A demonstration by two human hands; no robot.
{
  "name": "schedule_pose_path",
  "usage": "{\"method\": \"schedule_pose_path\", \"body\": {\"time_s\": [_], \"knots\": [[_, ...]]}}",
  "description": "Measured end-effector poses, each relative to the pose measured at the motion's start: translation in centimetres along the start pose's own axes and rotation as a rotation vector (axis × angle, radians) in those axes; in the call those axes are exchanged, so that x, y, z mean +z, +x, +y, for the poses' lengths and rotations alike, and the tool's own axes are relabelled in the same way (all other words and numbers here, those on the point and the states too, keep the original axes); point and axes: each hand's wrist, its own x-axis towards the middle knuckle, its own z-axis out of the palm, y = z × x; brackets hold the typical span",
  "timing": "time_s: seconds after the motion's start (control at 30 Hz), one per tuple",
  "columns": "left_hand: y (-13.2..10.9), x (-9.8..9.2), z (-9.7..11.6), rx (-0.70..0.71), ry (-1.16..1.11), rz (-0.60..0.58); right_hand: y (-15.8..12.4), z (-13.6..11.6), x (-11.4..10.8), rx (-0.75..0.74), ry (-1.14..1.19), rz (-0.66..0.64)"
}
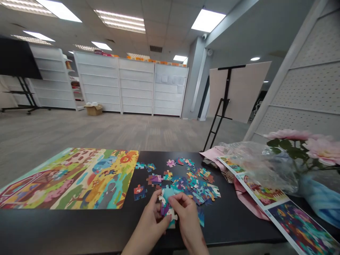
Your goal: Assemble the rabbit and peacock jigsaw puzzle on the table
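Near the front edge of the black table, both of my hands hold puzzle pieces in teal, purple and white. My left hand has its fingers closed around the pieces from the left, thumb on the lower one. From the right, my right hand pinches the upper part between thumb and fingers. Whether the pieces are joined is hard to tell. Just beyond lies a heap of loose puzzle pieces. A dark blue and red piece rests left of my hands, and a blue piece lies partly behind my right hand.
Two bright animal pictures, one a yellow puzzle sheet, cover the left of the table. At right are a printed picture strip, crumpled clear plastic and pink flowers in a blue-white vase. An easel stands behind.
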Motion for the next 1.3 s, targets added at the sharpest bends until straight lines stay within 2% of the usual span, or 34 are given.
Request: {"method": "schedule_pose_path", "body": {"time_s": [0.23, 0.5, 0.77, 0.87, 0.97, 1.07, 1.17, 1.23, 1.3], "knots": [[-0.1, 0.0, -0.6, 0.031, 0.060, 0.082, -0.1, 0.0, 0.1, -0.002, -0.054, 0.012], [-0.7, -0.1, 0.0, -0.009, 0.149, 0.166, -0.4, 0.0, 0.0, -0.033, -0.127, 0.004], [-0.3, -0.3, -0.5, 0.052, 0.235, 0.221, -0.7, 0.7, -0.1, -0.116, -0.082, -0.120], [-0.7, -0.6, -0.2, 0.052, 0.287, 0.204, -0.8, 1.0, 0.0, -0.105, -0.103, -0.131], [-1.6, -1.9, -0.5, 0.118, 0.370, 0.215, -1.2, 1.0, 0.1, -0.075, -0.157, -0.121], [-2.8, -4.3, -1.4, 0.179, 0.577, 0.252, -1.7, 0.9, 0.4, -0.076, -0.331, -0.125], [-3.6, -6.4, -2.3, 0.393, 0.871, 0.285, -1.9, 0.9, 1.0, -0.086, -0.525, -0.147], [-3.8, -7.1, -2.6, 0.541, 1.029, 0.233, -1.9, 1.2, 1.3, -0.116, -0.622, -0.150], [-3.8, -7.2, -2.6, 0.598, 1.133, 0.144, -2.0, 1.6, 1.7, -0.184, -0.722, -0.125]]}}
